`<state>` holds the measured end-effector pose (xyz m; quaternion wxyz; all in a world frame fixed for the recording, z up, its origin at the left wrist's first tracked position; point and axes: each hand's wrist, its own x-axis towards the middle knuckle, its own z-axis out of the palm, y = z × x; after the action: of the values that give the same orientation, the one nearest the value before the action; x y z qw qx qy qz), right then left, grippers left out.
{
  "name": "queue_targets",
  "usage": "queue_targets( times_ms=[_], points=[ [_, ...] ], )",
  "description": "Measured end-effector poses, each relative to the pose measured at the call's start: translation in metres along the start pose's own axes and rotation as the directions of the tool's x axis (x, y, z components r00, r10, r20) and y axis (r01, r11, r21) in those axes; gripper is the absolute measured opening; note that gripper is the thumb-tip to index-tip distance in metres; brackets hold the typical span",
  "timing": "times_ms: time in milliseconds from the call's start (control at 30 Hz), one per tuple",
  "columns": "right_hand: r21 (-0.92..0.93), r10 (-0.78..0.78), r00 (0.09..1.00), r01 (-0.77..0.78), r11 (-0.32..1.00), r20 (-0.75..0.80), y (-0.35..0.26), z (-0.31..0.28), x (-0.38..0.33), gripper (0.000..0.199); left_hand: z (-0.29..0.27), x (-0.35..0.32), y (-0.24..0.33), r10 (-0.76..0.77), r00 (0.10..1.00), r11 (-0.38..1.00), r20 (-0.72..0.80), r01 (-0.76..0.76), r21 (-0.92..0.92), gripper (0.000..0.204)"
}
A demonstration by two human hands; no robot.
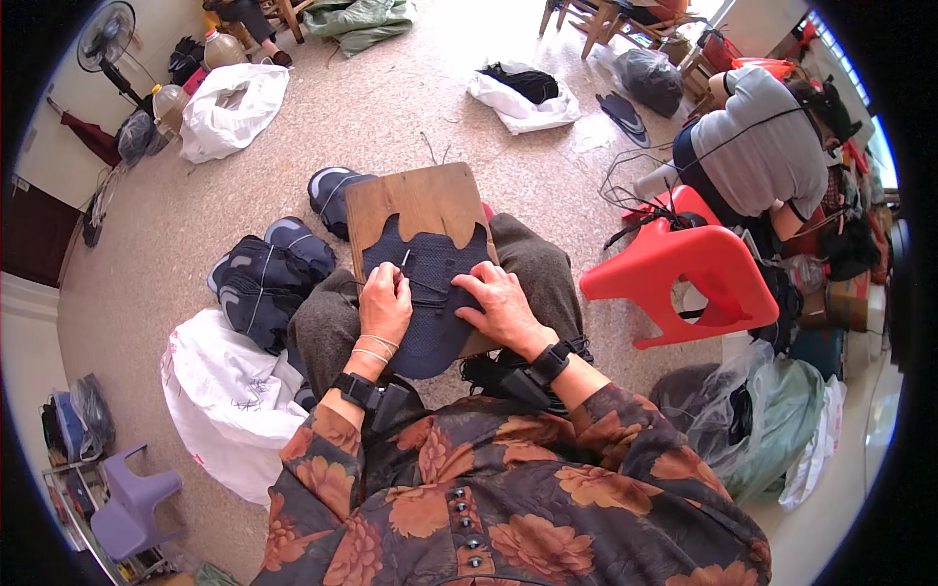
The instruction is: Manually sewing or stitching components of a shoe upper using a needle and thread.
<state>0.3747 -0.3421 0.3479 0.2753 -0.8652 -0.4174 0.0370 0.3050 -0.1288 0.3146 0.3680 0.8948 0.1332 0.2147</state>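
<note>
A dark navy mesh shoe upper (430, 342) lies flat on a wooden board (410, 188) across my lap. Dark lace (428, 290) crosses the middle of the upper in several rows. My left hand (384, 311) is closed round a thin tool (405, 262) with a dark handle and a pale metal tip pointing up and away; the exact kind is too small to tell. On the upper's right side rests my right hand (500, 305), thumb and forefinger apart, pressing the fabric beside the lace.
Tied bundles of dark shoe uppers (264, 283) lie left of my knees, above a white sack (225, 400). A red plastic stool (694, 273) stands on the right, near a person in grey (762, 137) bending over. Farther off is a white bag of black pieces (528, 96).
</note>
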Motion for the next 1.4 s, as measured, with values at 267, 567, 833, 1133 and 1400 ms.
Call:
queue_targets(
  times_ms=[267, 567, 833, 1133, 1400],
  points=[
    [0.003, 0.002, 1.000, -0.002, 1.000, -0.007, -0.001, 0.000, 0.000, 0.049, 0.004, 0.001, 0.000, -0.105, 0.990, 0.994, -0.092, 0.104, -0.022, 0.020],
    [0.025, -0.022, 1.000, 0.022, 0.999, -0.002, -0.004, -0.005, 0.004, 0.040, -0.005, -0.002, 0.005, -0.035, 0.999, 0.998, 0.037, 0.037, -0.054, 0.016],
    [0.651, 0.260, 0.966, -0.199, 0.732, 0.002, -0.001, 0.022, 0.023, 0.021, -0.015, -0.002, 0.027, 0.086, 0.996, 0.996, 0.016, -0.086, -0.027, 0.015],
    [0.710, 0.309, 0.948, -0.264, 0.652, 0.068, -0.016, 0.028, 0.044, 0.022, -0.047, 0.004, 0.047, 0.170, 0.981, 0.967, -0.097, -0.185, -0.175, 0.013],
    [0.171, -0.003, 0.998, 0.014, 0.985, -0.064, -0.028, 0.037, 0.045, 0.020, -0.075, 0.000, 0.053, 0.063, 0.994, 0.967, -0.089, -0.083, -0.243, 0.017]
  ],
)
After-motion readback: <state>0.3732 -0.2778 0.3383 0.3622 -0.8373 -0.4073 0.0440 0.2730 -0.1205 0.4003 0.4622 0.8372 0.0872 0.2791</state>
